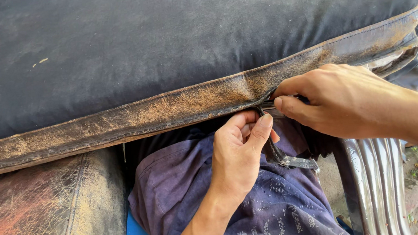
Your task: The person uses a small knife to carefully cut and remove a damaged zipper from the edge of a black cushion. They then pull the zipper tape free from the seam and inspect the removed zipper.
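the big dark cushion has a worn, cracked brown edge band. left hand and right hand both pinch its zipper at this edge.

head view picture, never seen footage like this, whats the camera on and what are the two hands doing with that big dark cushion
The camera sits on a person's head and looks down at their own two bare hands. A large dark fabric cushion with a worn brown leather edge band lies across their lap, over purple printed trousers. The right hand pinches the band at the cushion's seam. The left hand, just below, grips a dark strap with a metal end hanging from the same spot. A shiny chrome chair frame stands at the right.
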